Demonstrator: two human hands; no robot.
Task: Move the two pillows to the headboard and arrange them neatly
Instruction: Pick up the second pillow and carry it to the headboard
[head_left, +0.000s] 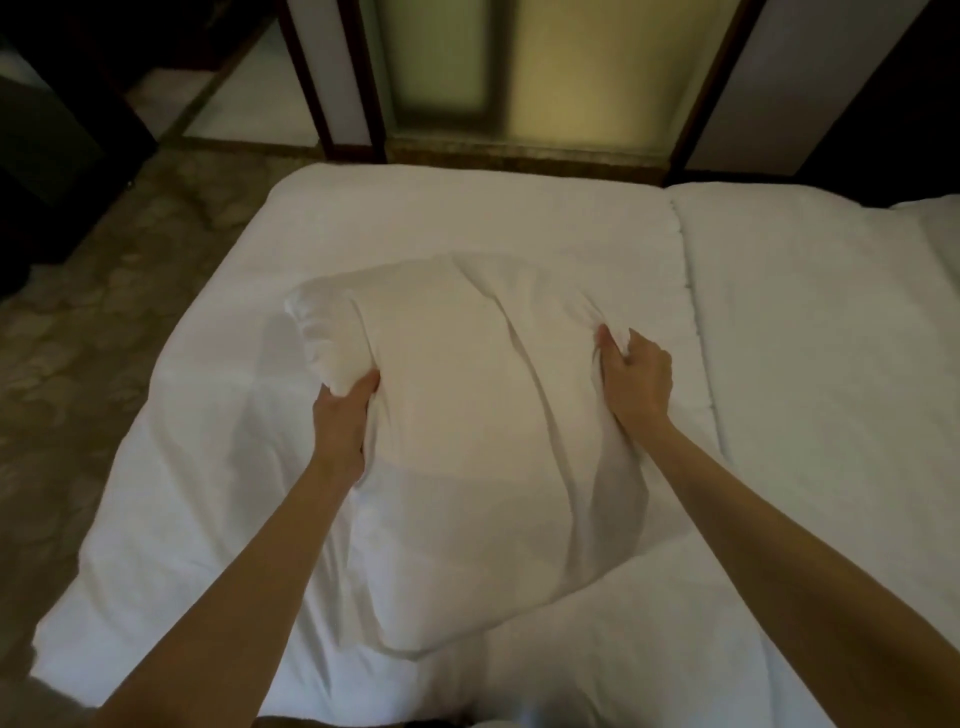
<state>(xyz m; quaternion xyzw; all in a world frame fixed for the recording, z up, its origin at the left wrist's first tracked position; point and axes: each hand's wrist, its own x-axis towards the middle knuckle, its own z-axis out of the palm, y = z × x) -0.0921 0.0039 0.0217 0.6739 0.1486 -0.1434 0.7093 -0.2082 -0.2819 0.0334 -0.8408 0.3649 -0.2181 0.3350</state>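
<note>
A white pillow (467, 415) lies creased in the middle of the white bed (805, 364), over the duvet. My left hand (343, 421) grips its left edge, fingers tucked under the fabric. On the pillow's right edge, my right hand (631, 374) bunches the cloth in a closed grasp. Both arms reach forward from the bottom of the view. Only one pillow shows clearly; a white shape (935, 228) at the far right edge could be another pillow, but I cannot tell.
A folded duvet edge (685, 291) runs down the bed right of the pillow. Patterned carpet (104, 312) lies to the left. Dark-framed panels and a frosted glass door (441, 67) stand beyond the bed's far edge. Dark furniture (47, 130) is at the upper left.
</note>
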